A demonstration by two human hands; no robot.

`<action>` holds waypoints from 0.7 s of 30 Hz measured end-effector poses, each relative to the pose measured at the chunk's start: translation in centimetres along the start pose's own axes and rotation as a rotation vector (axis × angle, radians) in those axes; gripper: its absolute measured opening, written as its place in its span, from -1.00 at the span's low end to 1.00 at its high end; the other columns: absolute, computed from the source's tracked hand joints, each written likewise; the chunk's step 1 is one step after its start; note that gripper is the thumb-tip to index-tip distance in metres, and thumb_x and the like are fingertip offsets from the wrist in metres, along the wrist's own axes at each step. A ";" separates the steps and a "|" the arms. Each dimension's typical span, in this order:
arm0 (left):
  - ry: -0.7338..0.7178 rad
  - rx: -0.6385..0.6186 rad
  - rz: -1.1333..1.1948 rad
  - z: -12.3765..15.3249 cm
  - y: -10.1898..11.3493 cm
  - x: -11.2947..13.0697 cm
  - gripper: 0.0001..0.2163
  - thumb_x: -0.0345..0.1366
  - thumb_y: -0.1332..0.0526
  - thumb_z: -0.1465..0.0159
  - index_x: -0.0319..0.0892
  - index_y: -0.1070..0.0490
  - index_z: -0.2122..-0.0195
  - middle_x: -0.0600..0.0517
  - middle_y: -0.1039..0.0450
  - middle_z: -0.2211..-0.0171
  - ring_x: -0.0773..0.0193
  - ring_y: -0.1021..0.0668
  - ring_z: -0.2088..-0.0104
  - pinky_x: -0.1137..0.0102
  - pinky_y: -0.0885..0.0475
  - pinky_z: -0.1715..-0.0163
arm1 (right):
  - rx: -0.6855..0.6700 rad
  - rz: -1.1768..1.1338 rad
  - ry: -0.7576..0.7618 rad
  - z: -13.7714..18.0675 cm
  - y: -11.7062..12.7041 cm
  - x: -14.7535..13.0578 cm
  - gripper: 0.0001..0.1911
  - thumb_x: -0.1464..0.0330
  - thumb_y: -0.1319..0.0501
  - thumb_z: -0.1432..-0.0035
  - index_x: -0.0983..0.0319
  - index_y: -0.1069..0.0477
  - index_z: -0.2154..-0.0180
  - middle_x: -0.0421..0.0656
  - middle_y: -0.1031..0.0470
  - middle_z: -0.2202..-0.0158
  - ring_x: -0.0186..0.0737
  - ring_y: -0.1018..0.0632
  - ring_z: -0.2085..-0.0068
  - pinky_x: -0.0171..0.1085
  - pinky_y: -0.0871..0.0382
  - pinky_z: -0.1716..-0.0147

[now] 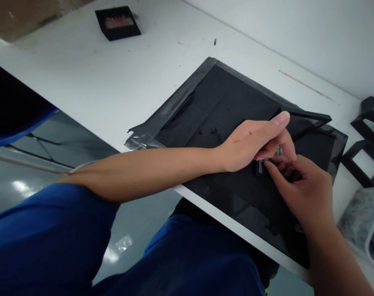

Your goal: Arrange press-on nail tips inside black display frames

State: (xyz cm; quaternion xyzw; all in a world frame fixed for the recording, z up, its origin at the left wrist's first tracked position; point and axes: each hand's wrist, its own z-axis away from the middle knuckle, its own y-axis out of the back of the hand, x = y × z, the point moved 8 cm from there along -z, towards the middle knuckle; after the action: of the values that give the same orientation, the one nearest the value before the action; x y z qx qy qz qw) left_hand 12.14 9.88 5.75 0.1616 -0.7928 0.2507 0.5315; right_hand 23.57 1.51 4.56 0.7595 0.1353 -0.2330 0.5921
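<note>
My left hand [254,142] and my right hand [300,185] meet over a black mat [211,107] taped to a white table [112,82]. Left fingers are curled, with the forefinger stretched out along a thin black frame piece [310,119]. Between the two hands sits a small dark part with a shiny bit [268,161]. Both hands pinch at it with their fingertips. My right hand's fingers are bent inward and partly hidden.
A small black tray [117,22] with pinkish contents lies at the table's far left. Black square frames [367,144] stand at the right edge. A clear bag or box of small parts [364,220] is at the right. The table edge runs diagonally; my blue-clad legs are below.
</note>
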 end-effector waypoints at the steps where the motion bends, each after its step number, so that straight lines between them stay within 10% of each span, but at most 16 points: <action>1: -0.023 0.001 -0.020 0.0 0.0 0.2 -0.42 0.12 0.04 -0.43 -0.22 -0.56 0.39 0.15 -0.13 0.66 0.45 -0.25 0.60 0.41 -0.35 0.39 | 0.009 0.027 0.002 0.0 0.1 -0.1 -0.83 0.19 -0.31 -0.21 0.14 -0.56 0.29 -0.25 -0.42 0.47 -0.32 -0.40 0.46 -0.26 -0.25 0.44; 7: -0.170 -0.026 -0.277 0.2 -0.2 1.5 -0.49 0.01 -0.03 -0.44 -0.23 -0.54 0.45 0.03 -0.52 0.49 0.48 -0.49 0.50 0.50 -0.38 0.42 | 0.043 0.162 -0.019 0.0 0.2 -0.5 -0.79 0.22 -0.28 -0.20 0.18 -0.47 0.42 -0.26 -0.40 0.51 -0.32 -0.41 0.46 -0.27 -0.18 0.46; 21: -0.214 -0.119 -0.501 0.1 -0.5 1.1 -0.50 -0.04 0.02 -0.47 -0.19 -0.58 0.42 0.01 -0.62 0.42 0.40 -0.61 0.39 0.49 -0.43 0.33 | 0.040 0.114 -0.083 0.4 0.4 0.1 -0.63 0.12 -0.20 -0.25 0.19 -0.42 0.52 -0.25 -0.39 0.58 -0.35 -0.38 0.53 -0.28 -0.12 0.49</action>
State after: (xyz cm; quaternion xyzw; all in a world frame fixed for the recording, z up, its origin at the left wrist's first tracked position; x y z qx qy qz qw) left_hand 11.92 9.45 6.89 0.3465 -0.7933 0.0460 0.4986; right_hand 23.72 1.03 4.77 0.7673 0.0626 -0.2328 0.5942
